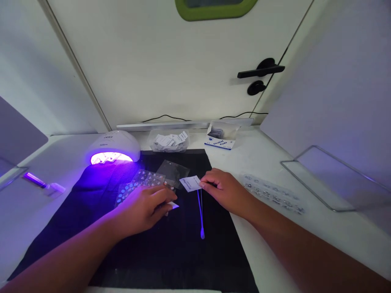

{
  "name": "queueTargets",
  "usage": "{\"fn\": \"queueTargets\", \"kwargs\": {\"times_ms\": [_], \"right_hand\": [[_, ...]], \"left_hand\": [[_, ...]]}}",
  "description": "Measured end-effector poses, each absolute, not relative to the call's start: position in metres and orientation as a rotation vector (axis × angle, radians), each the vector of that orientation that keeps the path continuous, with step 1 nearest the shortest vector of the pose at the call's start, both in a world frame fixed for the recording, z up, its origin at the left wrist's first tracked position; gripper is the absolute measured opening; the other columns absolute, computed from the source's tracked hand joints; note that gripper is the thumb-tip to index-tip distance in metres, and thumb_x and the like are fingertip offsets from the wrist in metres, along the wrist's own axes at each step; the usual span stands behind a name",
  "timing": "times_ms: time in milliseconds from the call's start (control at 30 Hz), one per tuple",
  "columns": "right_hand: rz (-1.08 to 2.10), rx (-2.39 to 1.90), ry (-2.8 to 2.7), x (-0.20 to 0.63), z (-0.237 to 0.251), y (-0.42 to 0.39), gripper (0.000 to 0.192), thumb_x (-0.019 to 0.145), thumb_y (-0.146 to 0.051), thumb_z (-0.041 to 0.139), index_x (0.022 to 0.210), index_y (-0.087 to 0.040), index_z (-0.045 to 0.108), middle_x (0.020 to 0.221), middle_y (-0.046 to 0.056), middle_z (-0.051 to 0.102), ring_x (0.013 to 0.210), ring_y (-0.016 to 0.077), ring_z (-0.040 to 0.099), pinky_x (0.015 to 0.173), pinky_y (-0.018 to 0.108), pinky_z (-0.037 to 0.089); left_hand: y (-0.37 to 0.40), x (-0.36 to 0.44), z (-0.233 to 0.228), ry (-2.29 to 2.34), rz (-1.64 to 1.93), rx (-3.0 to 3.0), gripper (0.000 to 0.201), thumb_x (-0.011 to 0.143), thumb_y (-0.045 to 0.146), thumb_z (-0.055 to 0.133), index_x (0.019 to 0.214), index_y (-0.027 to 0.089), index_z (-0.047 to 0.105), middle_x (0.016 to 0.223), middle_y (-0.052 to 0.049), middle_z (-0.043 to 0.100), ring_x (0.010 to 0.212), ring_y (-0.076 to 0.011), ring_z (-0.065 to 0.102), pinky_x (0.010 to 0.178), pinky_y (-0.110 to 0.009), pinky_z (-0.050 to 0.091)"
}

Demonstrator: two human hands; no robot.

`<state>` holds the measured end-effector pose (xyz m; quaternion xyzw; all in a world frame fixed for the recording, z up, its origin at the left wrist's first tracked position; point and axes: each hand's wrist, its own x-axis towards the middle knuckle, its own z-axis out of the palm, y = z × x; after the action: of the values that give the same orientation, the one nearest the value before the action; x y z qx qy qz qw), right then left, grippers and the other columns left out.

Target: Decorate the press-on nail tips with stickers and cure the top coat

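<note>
My right hand (220, 188) pinches the right edge of a small white alcohol pad packet (190, 184) with printing on it. My left hand (148, 206) is closed, thumb towards fingers, and the pointed corner of a white piece (174, 205) shows at its fingertips; the rest of that piece is hidden. Below the packet a cotton swab (201, 221) lies lengthwise on the black mat (171, 256). Clear sheets with small stickers or gems (146, 178) and blue ovals (124, 192) lie partly under my left hand. A clear film sleeve (172, 173) is just beyond them.
A white lamp (117, 142) glows purple at the back left. Behind the mat stand a clear tub (169, 141) of packets and an open alcohol pads box (221, 136). To the right are a clear tray (271, 192) and a wire frame (317, 179). A clear-handled item (42, 184) is at left.
</note>
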<state>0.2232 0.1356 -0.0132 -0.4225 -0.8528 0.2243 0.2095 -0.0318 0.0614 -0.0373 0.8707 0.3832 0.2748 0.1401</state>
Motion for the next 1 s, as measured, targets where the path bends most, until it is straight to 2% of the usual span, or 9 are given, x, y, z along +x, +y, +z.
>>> {"fn": "queueTargets", "kwargs": {"times_ms": [200,400,500,567,633,700,1000], "right_hand": [[0.642,-1.219,-2.322,0.224,-0.015,0.136,0.021,0.087,-0.021,0.052,0.071,-0.02,0.064,0.071,0.002,0.061,0.072,0.0174,0.056,0.069,0.03,0.04],[0.679,-1.238,-2.274,0.227,-0.016,0.137,0.022,0.085,-0.022,0.052,0.064,-0.02,0.056,0.068,0.0,0.058,0.071,0.017,0.056,0.068,0.03,0.041],[0.714,-1.276,-2.222,0.227,-0.022,0.139,0.026,0.089,-0.022,0.051,0.064,-0.019,0.056,0.067,-0.001,0.059,0.07,0.0159,0.057,0.068,0.03,0.044],[0.74,-1.311,-2.181,0.228,-0.029,0.141,0.025,0.095,-0.026,0.05,0.075,-0.017,0.061,0.074,0.0,0.062,0.073,0.0155,0.06,0.071,0.031,0.05],[0.764,-1.338,-2.147,0.229,-0.036,0.145,0.022,0.095,-0.034,0.057,0.101,-0.014,0.064,0.097,0.004,0.067,0.084,0.0169,0.065,0.076,0.036,0.055],[0.779,-1.348,-2.122,0.229,-0.041,0.148,0.03,0.095,-0.035,0.059,0.117,-0.016,0.061,0.117,0.008,0.064,0.098,0.0213,0.065,0.084,0.041,0.057],[0.681,-1.383,-2.066,0.211,-0.024,0.169,0.034,0.094,-0.035,0.06,0.122,-0.016,0.059,0.123,0.008,0.062,0.105,0.0243,0.064,0.087,0.044,0.056]], "left_hand": [[0.063,-0.031,-0.038,1.1,0.774,2.53,0.006,0.096,0.02,0.052,0.101,0.021,0.054,0.083,0.0,0.065,0.069,-0.013,0.061,0.062,-0.024,0.043],[0.064,-0.03,-0.036,1.113,0.766,2.543,0.009,0.095,0.017,0.053,0.103,0.022,0.053,0.085,0.0,0.065,0.068,-0.0126,0.059,0.062,-0.025,0.041],[0.063,-0.029,-0.035,1.096,0.739,2.561,0.008,0.096,0.018,0.051,0.101,0.022,0.055,0.084,0.0,0.064,0.07,-0.0138,0.06,0.062,-0.025,0.04],[0.062,-0.028,-0.036,1.077,0.72,2.579,0.008,0.097,0.019,0.049,0.101,0.022,0.056,0.084,-0.001,0.064,0.071,-0.0146,0.06,0.062,-0.026,0.04],[0.062,-0.027,-0.036,1.059,0.706,2.6,0.01,0.097,0.019,0.048,0.098,0.022,0.058,0.083,-0.001,0.064,0.071,-0.0153,0.06,0.061,-0.027,0.04],[0.063,-0.026,-0.035,1.042,0.694,2.622,0.013,0.095,0.017,0.048,0.092,0.022,0.059,0.081,-0.001,0.064,0.07,-0.0153,0.06,0.06,-0.027,0.04],[0.066,-0.028,-0.03,1.059,0.678,2.701,0.016,0.092,0.015,0.049,0.083,0.02,0.06,0.082,-0.002,0.063,0.067,-0.0149,0.06,0.055,-0.026,0.036]]}}
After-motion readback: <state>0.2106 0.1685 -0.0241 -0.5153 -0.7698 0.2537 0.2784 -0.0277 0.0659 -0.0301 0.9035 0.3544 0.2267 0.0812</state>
